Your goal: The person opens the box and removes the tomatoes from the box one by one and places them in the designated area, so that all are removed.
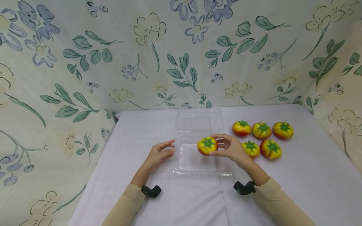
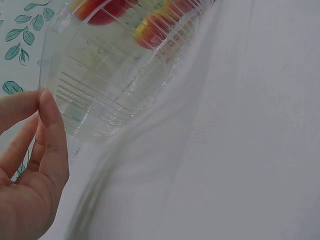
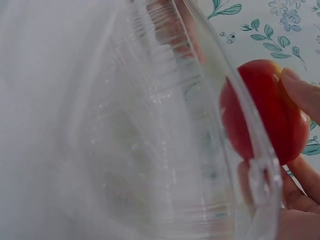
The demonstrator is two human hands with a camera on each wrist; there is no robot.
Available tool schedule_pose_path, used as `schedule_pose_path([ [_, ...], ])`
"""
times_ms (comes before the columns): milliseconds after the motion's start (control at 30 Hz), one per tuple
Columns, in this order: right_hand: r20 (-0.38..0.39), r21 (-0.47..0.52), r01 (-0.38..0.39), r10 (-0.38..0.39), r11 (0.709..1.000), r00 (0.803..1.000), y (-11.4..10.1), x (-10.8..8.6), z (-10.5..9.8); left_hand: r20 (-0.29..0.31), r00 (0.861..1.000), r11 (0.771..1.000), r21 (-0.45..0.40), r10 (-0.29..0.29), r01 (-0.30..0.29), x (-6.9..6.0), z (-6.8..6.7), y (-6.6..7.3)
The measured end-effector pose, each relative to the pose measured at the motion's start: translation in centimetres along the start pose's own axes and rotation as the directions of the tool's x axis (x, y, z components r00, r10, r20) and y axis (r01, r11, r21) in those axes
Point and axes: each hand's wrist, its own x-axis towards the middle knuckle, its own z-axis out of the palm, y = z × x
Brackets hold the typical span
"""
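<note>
A yellow-and-red persimmon [image 1: 207, 146] with a green leafy top is held between the thumb and fingers of my right hand [image 1: 230, 149], above the clear plastic container [image 1: 188, 170]. The right wrist view shows the red underside of this persimmon [image 3: 265, 112] beyond the container's rim. At the container's left side, my left hand [image 1: 158, 157] pinches the rim between thumb and fingers, as the left wrist view shows of the hand [image 2: 35, 165]. The container's hinged lid [image 1: 199, 121] lies folded back behind its base.
Several more persimmons [image 1: 261, 131] sit in two rows to the right of the container, one partly hidden by my right hand. A white cloth [image 1: 135, 131] covers the table. A flower-patterned curtain [image 1: 181, 47] hangs along the back and sides.
</note>
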Motion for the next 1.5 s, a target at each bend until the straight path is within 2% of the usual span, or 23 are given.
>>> schedule_pose_path([
  [1100,-0.065,-0.022,-0.004,0.003,1.0,0.998,0.7,-1.2,-2.4,0.008,1.0,1.0,-0.005,0.008,-0.008,0.1,0.0,0.1],
  [1500,-0.106,-0.097,-0.035,0.025,0.995,0.994,0.9,-1.6,-3.5,0.01,1.0,1.0,-0.014,0.008,-0.008,0.1,-0.1,0.0],
])
